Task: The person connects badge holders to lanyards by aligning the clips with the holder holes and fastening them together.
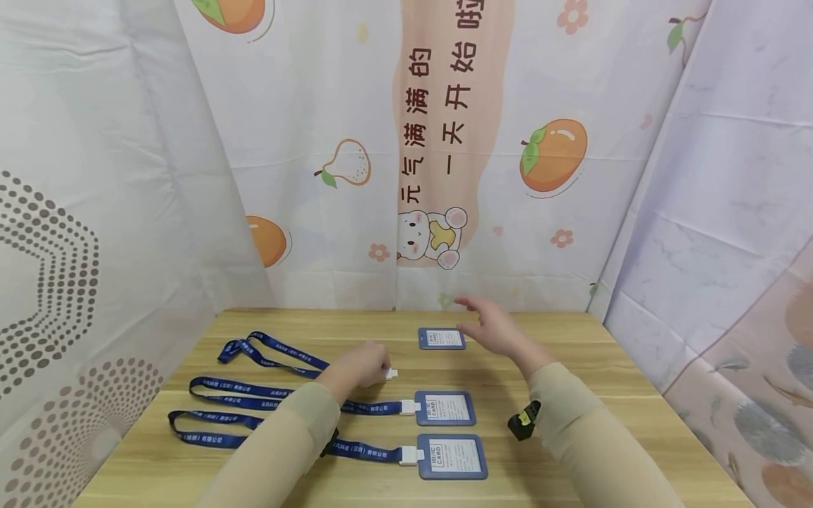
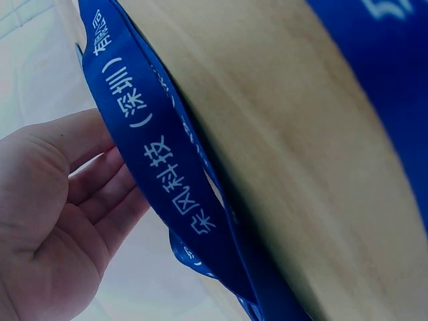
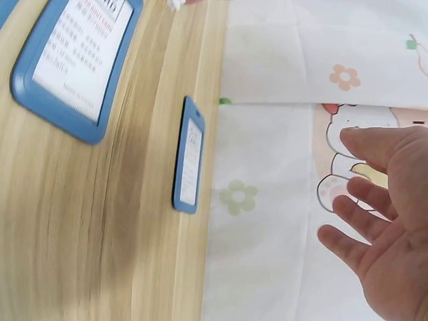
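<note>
My left hand [image 1: 367, 363] holds the clip end of a dark blue lanyard [image 2: 157, 147] with white printed characters; a white plastic clip [image 1: 391, 374] sticks out past the fingers. The lanyard's strap trails to the left across the table. My right hand [image 1: 492, 326], fingers spread and holding nothing, hovers just right of a blue badge holder [image 1: 444, 339] with a white ID/IC card. This holder lies flat at the back, apart from the clip. In the right wrist view, thumb and fingers of that hand are apart, away from the badge holder [image 3: 190, 160].
Nearer the front lie two badge holders, a middle one [image 1: 444, 408] and a front one [image 1: 452, 456], each joined by a white clip to a blue lanyard. My forearms reach over the wooden table [image 1: 540, 487]. A fruit-patterned curtain [image 1: 317, 233] hangs behind.
</note>
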